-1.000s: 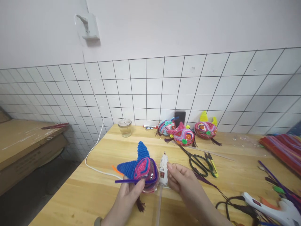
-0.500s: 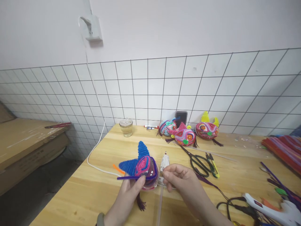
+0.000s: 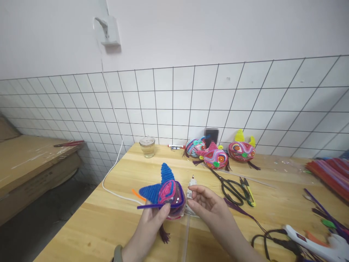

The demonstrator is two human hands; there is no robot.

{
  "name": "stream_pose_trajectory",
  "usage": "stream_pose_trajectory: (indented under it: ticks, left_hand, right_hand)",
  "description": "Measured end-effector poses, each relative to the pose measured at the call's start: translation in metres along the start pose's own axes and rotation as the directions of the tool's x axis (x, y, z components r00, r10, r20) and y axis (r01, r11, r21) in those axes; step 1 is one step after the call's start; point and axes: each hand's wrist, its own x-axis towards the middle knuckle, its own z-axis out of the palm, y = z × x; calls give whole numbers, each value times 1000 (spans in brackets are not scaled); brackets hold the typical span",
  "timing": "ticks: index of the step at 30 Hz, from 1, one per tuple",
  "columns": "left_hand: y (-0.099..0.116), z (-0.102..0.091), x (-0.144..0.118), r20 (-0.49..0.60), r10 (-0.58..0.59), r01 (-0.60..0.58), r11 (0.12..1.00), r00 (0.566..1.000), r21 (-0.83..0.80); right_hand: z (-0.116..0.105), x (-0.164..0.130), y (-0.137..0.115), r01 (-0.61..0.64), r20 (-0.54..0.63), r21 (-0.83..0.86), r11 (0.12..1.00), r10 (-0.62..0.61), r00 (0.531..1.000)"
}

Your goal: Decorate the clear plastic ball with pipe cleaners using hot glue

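My left hand (image 3: 148, 229) is shut on a clear ball craft (image 3: 170, 194) wrapped in pink and purple pipe cleaner, with two blue fins on top and a dark tassel below. A purple pipe cleaner (image 3: 151, 206) runs across its front under my thumb. My right hand (image 3: 208, 203) hovers just right of the ball, fingers apart and curled, holding nothing. A small white glue gun (image 3: 191, 182) lies on the wooden table (image 3: 109, 225) behind my right fingers.
Black scissors (image 3: 230, 187) and yellow snips (image 3: 247, 189) lie to the right. Three finished colourful crafts (image 3: 215, 158) and a glass jar (image 3: 147, 146) stand by the tiled wall. A second glue gun (image 3: 313, 242), bundled pipe cleaners (image 3: 329, 173) and a white cable (image 3: 111, 182) are also there.
My right hand has lifted off the small glue gun and opened beside the ball. The left hand keeps its hold on the ball craft.
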Motion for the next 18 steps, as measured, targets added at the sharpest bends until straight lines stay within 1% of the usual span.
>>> stream_pose_trajectory:
  ticks: [4,7,11,13,15,18]
  left_hand:
    - [2,0,-1,5,-1,1,1000,1000,18]
    - [3,1,-3,10,-12,12,999,1000,30]
    - [5,4,-6,28,-24,23,1000,999,16]
    - [7,5,-6,36,-27,27,1000,999,9]
    - [9,7,-7,47,-30,30,1000,998,2]
    - [13,9,-7,72,-38,39,999,997,-10]
  right_hand:
    - [-1,-3,5,56,-4,-181,982,-57,998]
    - [0,-6,5,122,65,-252,960,-109,992]
    - [3,-9,1,115,221,-191,975,-71,973]
    - [4,-10,0,112,270,-148,983,-69,960]
    - [5,-10,1,109,279,-115,987,-73,958]
    - [5,-9,4,95,239,-102,990,-68,969]
